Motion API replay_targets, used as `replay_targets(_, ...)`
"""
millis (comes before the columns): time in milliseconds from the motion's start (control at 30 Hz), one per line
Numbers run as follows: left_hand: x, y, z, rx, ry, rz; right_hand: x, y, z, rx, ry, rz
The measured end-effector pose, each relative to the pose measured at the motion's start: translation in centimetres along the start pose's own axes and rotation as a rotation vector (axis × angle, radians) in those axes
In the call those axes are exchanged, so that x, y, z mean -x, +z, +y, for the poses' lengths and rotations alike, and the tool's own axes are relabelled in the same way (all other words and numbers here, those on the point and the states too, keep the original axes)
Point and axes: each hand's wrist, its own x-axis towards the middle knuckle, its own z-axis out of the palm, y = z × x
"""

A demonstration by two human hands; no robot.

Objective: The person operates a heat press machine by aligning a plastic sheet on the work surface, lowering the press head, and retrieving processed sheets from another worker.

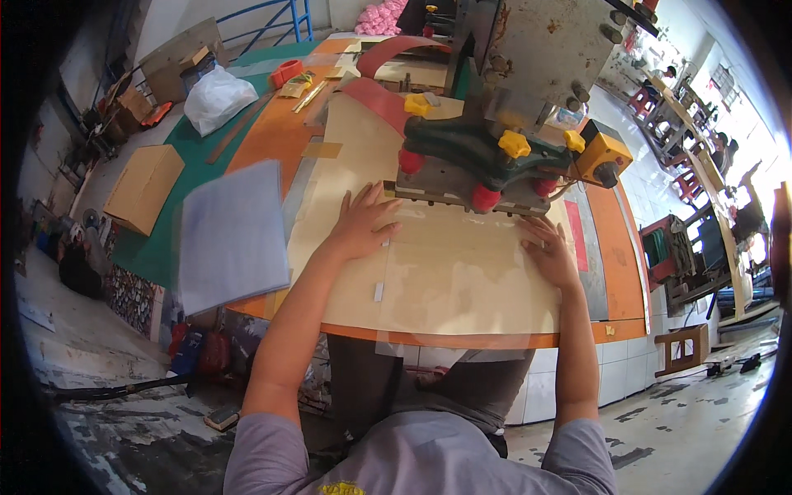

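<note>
My left hand (363,224) lies with fingers spread on a beige board (346,301), by the left edge of a clear plastic sheet (454,280). At that sheet's right edge rests my right hand (549,252), its fingers stretched toward the machine. The sheet's near end hangs a little over the table edge. Just beyond both hands stands a press (483,148) with a dark green clamp, red knobs and yellow star knobs. Its low metal bar (470,196) reaches across the far part of the sheet. A small white strip (379,292) sits on the board near my left forearm.
Left of the board is a stack of clear plastic sheets (231,235). Farther left are a cardboard box (144,190), a white plastic bag (219,99) and a red tape roll (286,73). A yellow control box (601,157) juts out at the press's right. People sit far off at right.
</note>
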Motion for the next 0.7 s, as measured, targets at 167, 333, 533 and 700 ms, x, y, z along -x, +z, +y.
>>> replay_targets(167,-0.1,1.2,-1.4,0.081,-0.022,0.085,-0.3,-0.5,1.2,-0.057,-0.018,-0.087)
replay_targets(333,0.0,1.5,-1.2,0.043,-0.035,0.109,-0.4,-0.3,1.6,-0.198,-0.085,-0.041)
replay_targets(533,0.5,0.4,-0.2,0.084,0.022,0.083,-0.1,-0.8,1.8,-0.076,-0.186,-0.034)
replay_targets(700,1.3,0.0,-0.5,0.086,0.024,0.061,0.2,-0.8,0.5,-0.025,-0.221,0.024)
